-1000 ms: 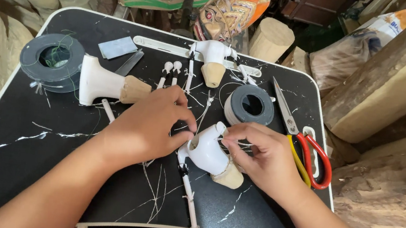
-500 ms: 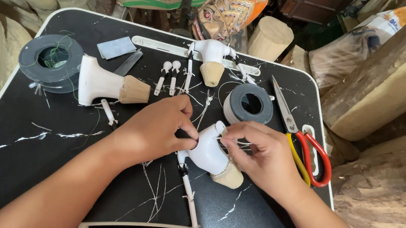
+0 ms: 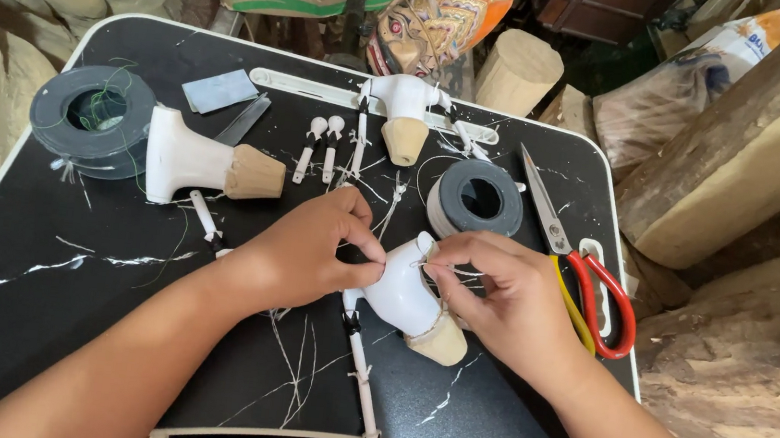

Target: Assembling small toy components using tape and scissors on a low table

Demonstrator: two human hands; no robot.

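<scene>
— Black, marble-veined worktop (image 3: 43,308) fills the near view, set among stacked timber; what sits closest on it?

— Nearest is a thin white jointed rod (image 3: 360,370) running from the near edge up under the white puppet torso (image 3: 402,293); that torso, with its bare wooden base toward the person, lies on the worktop between the two hands.

— And how do the hands stand?

— The left hand (image 3: 309,254) has thumb and forefinger pinched shut on a fine thread (image 3: 378,239) at the torso's upper left; the right hand (image 3: 508,294) pinches the same thread at the top right, fingertips close together and resting on the piece.

— What differs from a moment ago?

— Little; the left hand has drawn slightly back and its pinch sits nearer the torso's edge, while the torso itself has not shifted; I judge the thread is being pulled snug, so the tying goes on and is not finished.

— Farther out?

— Just beyond the right hand a grey thread spool (image 3: 479,197), and beside it red-handled scissors (image 3: 588,269), lying shut; to the left a second white torso (image 3: 203,163) and a larger grey spool (image 3: 92,115); at the far edge a third torso (image 3: 403,119) with small white limb pieces (image 3: 318,147), all untouched.
</scene>
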